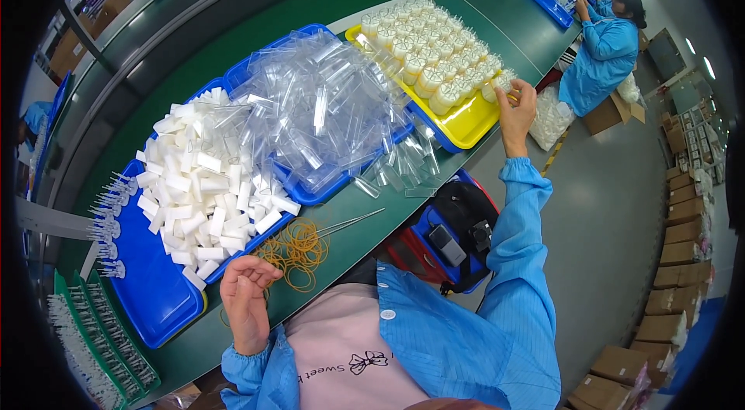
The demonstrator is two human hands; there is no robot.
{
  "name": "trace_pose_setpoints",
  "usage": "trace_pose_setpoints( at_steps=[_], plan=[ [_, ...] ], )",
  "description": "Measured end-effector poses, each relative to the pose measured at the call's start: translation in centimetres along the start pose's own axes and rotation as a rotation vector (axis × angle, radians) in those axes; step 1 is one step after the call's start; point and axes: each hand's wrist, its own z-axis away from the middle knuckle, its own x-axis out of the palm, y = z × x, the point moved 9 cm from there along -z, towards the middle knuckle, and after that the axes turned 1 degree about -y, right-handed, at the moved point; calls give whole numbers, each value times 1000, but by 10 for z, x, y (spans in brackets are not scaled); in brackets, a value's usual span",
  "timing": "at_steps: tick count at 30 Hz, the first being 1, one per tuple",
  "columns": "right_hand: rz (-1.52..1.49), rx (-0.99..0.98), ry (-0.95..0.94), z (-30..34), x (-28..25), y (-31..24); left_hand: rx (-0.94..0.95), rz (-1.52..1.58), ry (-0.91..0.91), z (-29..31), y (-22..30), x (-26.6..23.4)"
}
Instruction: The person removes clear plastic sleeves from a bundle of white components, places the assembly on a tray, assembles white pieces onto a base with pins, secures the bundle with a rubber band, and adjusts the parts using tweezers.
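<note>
Right hand pinches a white bundle by the yellow tray's right edge; seat it upright; left hand curled, holding what I can't tell

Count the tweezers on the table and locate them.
1 pair: the metal tweezers lie on the green table, one end at the rubber bands near the left hand. Others could be hidden under the heaps.

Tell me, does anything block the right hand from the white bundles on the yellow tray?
Nothing visible does: the right hand is right at the nearest white bundle, by the yellow tray.
</note>
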Motion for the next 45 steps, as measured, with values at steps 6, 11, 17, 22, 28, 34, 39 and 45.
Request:
trace_pose_setpoints(
  at_steps=[6,11,17,22,28,34,39,45],
  plan=[
    [154,-32,8,-4,-6,-30,25,-13,19,-2,6,-1],
    [190,-71,29,-18,-14,-26,84,-12,57,-1,17,-10],
    [591,-379,-88,-11,3,-62,128,-8,145,7,23,-24],
    [553,-274,-129,-11,7,-41,146,-19,142,9,23,-22],
    [530,-251,-147,-11,13,-29,132,-22,166,8,22,-19],
    [545,-262,-186,-9,19,-30,105,-22,170,9,11,-17],
    [567,-255,-193,-5,19,-34,95,-19,138,12,13,-19],
    [433,-304,-80,-6,11,-34,143,-76,112,16,34,-39]
  ],
)
